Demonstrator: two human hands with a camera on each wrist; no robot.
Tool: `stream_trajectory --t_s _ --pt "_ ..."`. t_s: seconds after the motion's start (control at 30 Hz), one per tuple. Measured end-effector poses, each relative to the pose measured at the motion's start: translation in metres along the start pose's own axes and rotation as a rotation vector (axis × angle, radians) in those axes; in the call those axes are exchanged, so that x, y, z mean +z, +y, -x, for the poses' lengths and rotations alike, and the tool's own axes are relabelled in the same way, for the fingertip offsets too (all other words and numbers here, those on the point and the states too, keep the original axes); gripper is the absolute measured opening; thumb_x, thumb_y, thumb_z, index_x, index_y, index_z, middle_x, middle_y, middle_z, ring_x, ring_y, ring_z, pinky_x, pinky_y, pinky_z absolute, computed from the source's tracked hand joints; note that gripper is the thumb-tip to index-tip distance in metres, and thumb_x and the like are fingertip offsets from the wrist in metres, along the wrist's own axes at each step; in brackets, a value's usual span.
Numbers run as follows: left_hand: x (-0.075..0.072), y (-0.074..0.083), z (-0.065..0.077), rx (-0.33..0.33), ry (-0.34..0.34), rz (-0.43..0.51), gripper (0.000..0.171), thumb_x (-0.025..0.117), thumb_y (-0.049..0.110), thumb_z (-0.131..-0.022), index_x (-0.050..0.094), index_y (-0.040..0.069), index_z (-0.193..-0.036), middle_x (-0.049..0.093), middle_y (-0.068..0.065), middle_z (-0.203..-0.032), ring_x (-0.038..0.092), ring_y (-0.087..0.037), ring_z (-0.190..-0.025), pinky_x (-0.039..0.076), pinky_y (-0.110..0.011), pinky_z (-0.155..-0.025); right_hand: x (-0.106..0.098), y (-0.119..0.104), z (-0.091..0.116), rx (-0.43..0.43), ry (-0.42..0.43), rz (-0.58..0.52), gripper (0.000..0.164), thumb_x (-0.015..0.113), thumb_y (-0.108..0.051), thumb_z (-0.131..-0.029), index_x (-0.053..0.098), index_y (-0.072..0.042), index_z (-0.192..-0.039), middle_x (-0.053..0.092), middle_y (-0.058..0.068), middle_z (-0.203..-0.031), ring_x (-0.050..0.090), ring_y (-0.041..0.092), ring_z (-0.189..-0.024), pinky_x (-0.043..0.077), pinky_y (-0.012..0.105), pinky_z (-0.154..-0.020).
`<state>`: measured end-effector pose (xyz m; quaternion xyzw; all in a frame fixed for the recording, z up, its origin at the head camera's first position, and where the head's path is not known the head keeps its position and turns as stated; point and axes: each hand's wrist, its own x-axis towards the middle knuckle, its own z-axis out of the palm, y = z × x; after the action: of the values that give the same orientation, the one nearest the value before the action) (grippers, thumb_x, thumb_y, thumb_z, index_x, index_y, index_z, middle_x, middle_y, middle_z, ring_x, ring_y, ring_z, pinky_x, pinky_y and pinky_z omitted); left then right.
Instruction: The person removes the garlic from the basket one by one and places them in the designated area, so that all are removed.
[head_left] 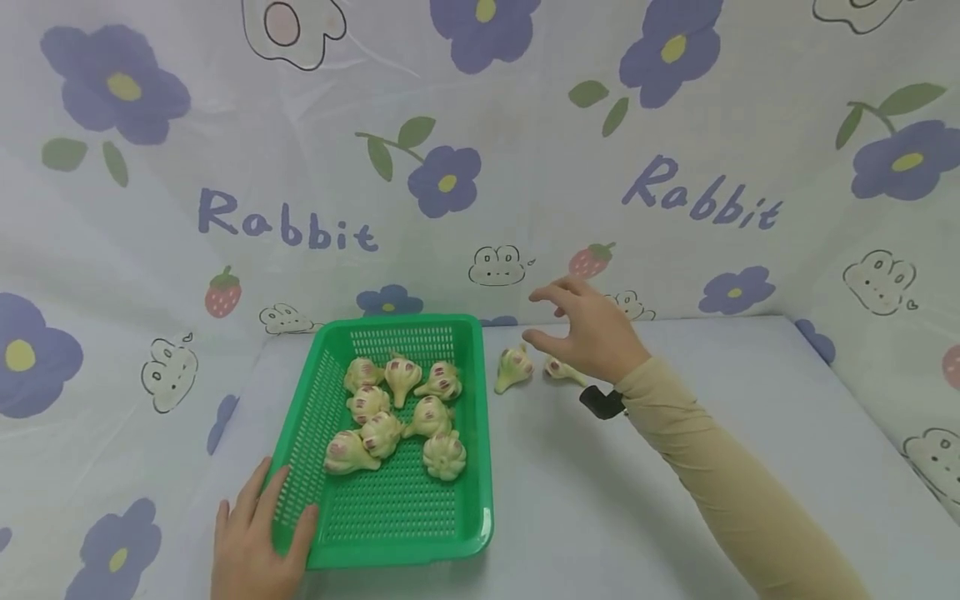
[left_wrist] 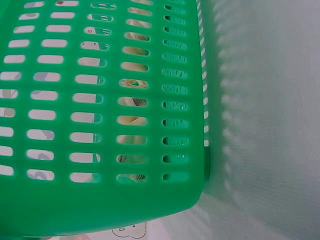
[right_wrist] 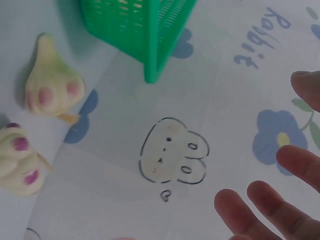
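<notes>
A green plastic basket point(head_left: 486, 467) holds several garlic bulbs point(head_left: 369, 404) with purple patches. My left hand point(head_left: 258, 533) rests at its near left corner, fingers along the side and thumb by the front rim. In the left wrist view, the slotted wall of the basket point(left_wrist: 110, 195) fills most of the picture. Two more bulbs lie right of the basket: one garlic bulb point(head_left: 514, 368) close to it, another garlic bulb point(head_left: 562, 369) partly behind my right hand. That right hand point(head_left: 592, 329) hovers above them, thumb and fingers apart, nothing between them.
Everything stands on a white-covered table point(head_left: 555, 500). A patterned cloth point(head_left: 495, 192) with flowers, rabbits and lettering rises behind it and along the sides. At my right wrist a black wrist camera point(head_left: 602, 402) shows.
</notes>
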<state>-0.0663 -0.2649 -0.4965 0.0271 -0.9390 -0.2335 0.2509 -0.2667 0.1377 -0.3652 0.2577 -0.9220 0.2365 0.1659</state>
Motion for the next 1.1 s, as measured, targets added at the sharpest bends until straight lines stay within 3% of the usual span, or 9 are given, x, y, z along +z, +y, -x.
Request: stream_trajectory --t_s 0.3,0.63,1.1 --pt "-0.002 0.001 0.001 -0.022 -0.014 -0.003 0.056 0.07 0.03 -0.095 0.057 0.003 -0.143 0.048 -0.023 -0.155 0.048 -0.05 -0.137 0.024 -0.084 -0.109 -0.006 -0.017 -0.002 -0.06 0.014 -0.009 0.051 0.082 -0.036 -0.089 0.068 -0.012 -0.132 0.064 0.009 -0.131 0.069 0.025 -0.098 0.061 0.041 -0.071" --pt "0.0 -0.002 0.002 0.002 0.018 0.02 0.056 0.07 0.031 -0.096 0.058 0.004 -0.143 0.049 -0.022 -0.155 0.049 -0.049 -0.136 0.024 -0.083 -0.111 -0.008 -0.03 -0.004 -0.092 -0.01 -0.022 0.053 0.082 -0.037 -0.089 0.068 -0.012 -0.133 0.063 0.008 -0.13 0.07 0.024 -0.099 0.061 0.039 -0.07" --pt "-0.001 -0.001 0.002 -0.04 -0.031 -0.006 0.057 0.068 0.032 -0.097 0.056 0.004 -0.145 0.046 -0.021 -0.157 0.045 -0.047 -0.14 0.021 -0.08 -0.116 0.001 -0.043 -0.007 -0.179 -0.028 -0.01 0.05 0.081 -0.038 -0.089 0.069 -0.014 -0.131 0.063 0.006 -0.125 0.066 0.019 -0.093 0.057 0.031 -0.063"
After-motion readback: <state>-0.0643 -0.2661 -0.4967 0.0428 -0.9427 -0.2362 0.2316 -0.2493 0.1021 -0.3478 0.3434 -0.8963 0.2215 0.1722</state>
